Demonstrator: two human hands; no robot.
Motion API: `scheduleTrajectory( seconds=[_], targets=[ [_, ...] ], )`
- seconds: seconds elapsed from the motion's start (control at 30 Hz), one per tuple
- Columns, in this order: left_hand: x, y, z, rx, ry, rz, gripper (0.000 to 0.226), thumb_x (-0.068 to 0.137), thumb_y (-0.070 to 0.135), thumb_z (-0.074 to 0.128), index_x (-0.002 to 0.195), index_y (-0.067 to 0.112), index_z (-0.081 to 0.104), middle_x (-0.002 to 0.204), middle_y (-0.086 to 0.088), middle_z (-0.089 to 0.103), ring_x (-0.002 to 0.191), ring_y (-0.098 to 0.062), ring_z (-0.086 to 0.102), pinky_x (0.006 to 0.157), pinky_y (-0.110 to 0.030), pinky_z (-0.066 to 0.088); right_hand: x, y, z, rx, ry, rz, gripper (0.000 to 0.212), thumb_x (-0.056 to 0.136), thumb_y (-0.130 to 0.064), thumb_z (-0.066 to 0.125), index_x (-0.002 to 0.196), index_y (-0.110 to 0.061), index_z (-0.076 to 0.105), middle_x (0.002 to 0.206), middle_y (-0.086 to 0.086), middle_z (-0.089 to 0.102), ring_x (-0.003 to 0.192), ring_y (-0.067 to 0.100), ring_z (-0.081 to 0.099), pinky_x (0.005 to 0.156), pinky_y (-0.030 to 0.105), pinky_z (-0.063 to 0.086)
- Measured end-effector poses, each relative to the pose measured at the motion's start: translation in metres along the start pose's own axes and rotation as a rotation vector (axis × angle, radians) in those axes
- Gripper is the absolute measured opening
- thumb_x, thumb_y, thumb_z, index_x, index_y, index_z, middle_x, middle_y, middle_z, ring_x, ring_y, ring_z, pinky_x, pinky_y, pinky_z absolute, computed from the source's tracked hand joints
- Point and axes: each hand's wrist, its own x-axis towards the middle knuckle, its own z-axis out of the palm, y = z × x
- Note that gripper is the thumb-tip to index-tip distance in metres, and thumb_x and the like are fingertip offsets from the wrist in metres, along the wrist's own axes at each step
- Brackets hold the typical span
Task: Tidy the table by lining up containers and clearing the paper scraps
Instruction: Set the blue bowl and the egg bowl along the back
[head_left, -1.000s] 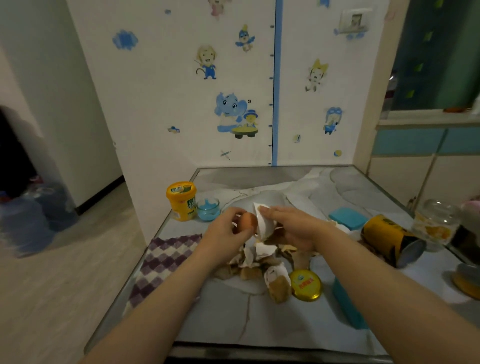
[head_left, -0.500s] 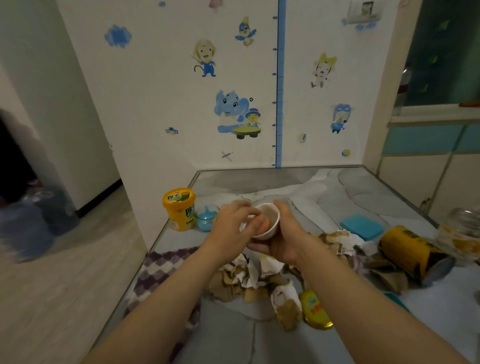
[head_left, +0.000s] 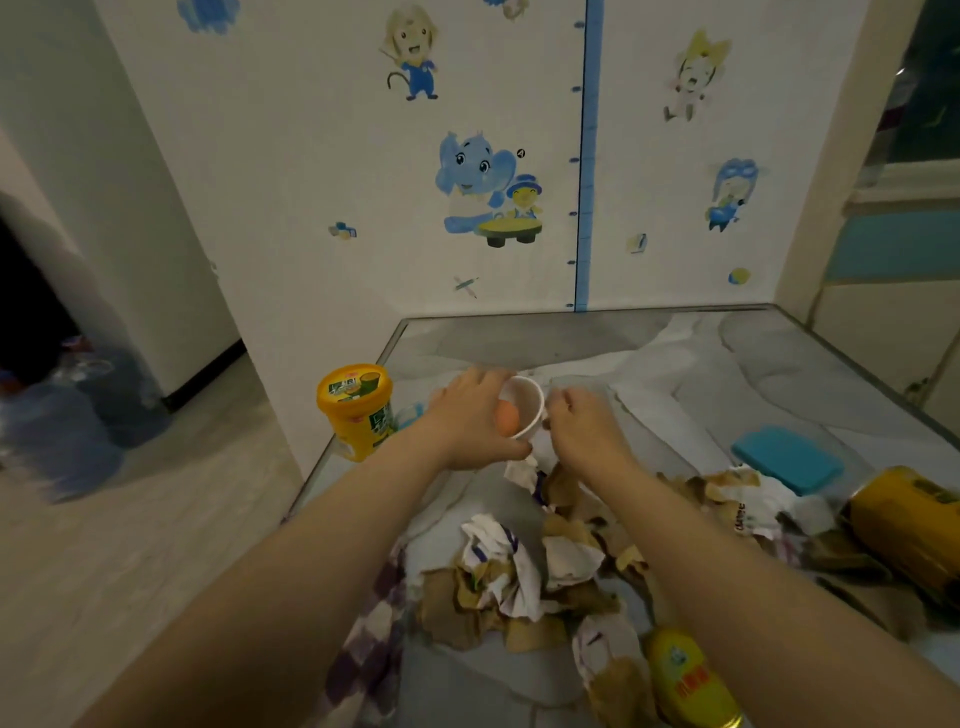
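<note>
Bare grey marble-patterned table lay open at twelve o'clock, up to the wall. At six o'clock a heap of crumpled brown and white paper scraps blocked the near middle. A yellow lidded plastic tub stood at ten o'clock; a flat teal plastic lid and a yellow can lying on its side closed off three o'clock.

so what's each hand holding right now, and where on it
Left hand grips the small white cup, orange egg-like ball inside, round its side; right hand looks empty.
</note>
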Motion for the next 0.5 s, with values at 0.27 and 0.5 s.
scheduleTrajectory(
  seconds=[0.27, 0.5],
  targets=[
    [0.031, -0.026, 0.016, 0.274, -0.095, -0.088, 0.09, 0.071, 0.065, 0.066, 0.143, 0.028, 0.028, 0.14, -0.007, 0.039, 0.129, -0.031, 0.035, 0.104, -0.046, 0.023, 0.024, 0.035, 0.025, -0.706, -0.359, -0.199, 0.044, 0.098, -0.022, 0.047, 0.142, -0.025, 0.041, 0.141, 0.005, 0.042, 0.128, 0.027, 0.039, 0.107, 0.041, 0.034],
    [0.046, -0.027, 0.029, 0.354, -0.173, -0.066, 0.088, 0.072, 0.064, 0.065, 0.144, 0.027, 0.028, 0.137, -0.007, 0.042, 0.128, -0.032, 0.035, 0.104, -0.048, 0.023, 0.018, 0.027, 0.028, -0.765, -0.485, -0.235, 0.031, 0.1, -0.032, 0.038, 0.123, -0.025, 0.058, 0.121, 0.003, 0.06, 0.107, 0.024, 0.054, 0.097, 0.038, 0.039]
  ],
)
